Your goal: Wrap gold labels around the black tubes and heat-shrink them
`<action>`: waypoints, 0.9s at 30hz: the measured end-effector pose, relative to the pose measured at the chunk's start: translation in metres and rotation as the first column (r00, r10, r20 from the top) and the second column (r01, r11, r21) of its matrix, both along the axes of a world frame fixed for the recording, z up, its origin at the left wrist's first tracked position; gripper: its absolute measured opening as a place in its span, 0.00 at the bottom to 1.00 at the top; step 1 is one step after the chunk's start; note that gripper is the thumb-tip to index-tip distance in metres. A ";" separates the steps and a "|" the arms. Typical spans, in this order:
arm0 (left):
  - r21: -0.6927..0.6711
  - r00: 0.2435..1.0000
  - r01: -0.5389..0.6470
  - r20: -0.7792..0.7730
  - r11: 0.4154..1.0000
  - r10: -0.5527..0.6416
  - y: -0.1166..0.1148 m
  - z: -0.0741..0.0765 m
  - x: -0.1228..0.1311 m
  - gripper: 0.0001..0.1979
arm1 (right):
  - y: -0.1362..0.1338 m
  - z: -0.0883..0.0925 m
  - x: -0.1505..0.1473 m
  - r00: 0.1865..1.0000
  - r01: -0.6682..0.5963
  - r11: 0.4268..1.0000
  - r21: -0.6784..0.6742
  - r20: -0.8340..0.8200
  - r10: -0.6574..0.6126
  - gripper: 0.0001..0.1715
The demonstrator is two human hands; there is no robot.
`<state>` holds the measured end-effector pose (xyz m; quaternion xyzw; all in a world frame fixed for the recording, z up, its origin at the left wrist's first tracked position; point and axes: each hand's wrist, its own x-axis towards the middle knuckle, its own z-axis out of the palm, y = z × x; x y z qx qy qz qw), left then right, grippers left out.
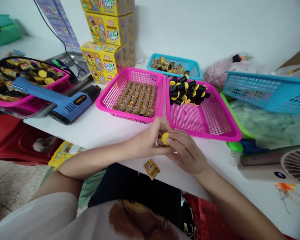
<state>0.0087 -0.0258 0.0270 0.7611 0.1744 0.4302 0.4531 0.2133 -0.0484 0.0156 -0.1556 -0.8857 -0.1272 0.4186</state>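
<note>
Over the table's front edge both my hands meet around a small yellow-capped tube [165, 138]. My left hand [152, 140] curls about its left side, where some printed wrapper shows. From the right, my right hand [186, 151] has its fingers closed over the tube's yellow end. Much of the tube is hidden by the fingers. A flat printed wrapper sleeve [152, 168] lies on the table just below my hands. Beyond them, a pink basket [105, 103] holds rows of wrapped tubes. Next to it, another pink basket [202, 123] has loose black tubes with yellow caps [183, 88].
A blue heat gun [70, 105] lies at the left, beside a pink basket [30, 100] piled with wrapped tubes. Yellow boxes [103, 58] are stacked at the back. A blue basket [175, 58] stands behind. At the right are a blue crate [267, 91] and a small fan [275, 165].
</note>
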 end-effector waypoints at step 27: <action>0.476 0.046 -0.471 -0.827 0.743 0.560 0.109 0.064 -0.137 0.18 | 0.141 0.049 0.039 0.773 0.617 0.566 -0.546 0.288 -0.565 0.27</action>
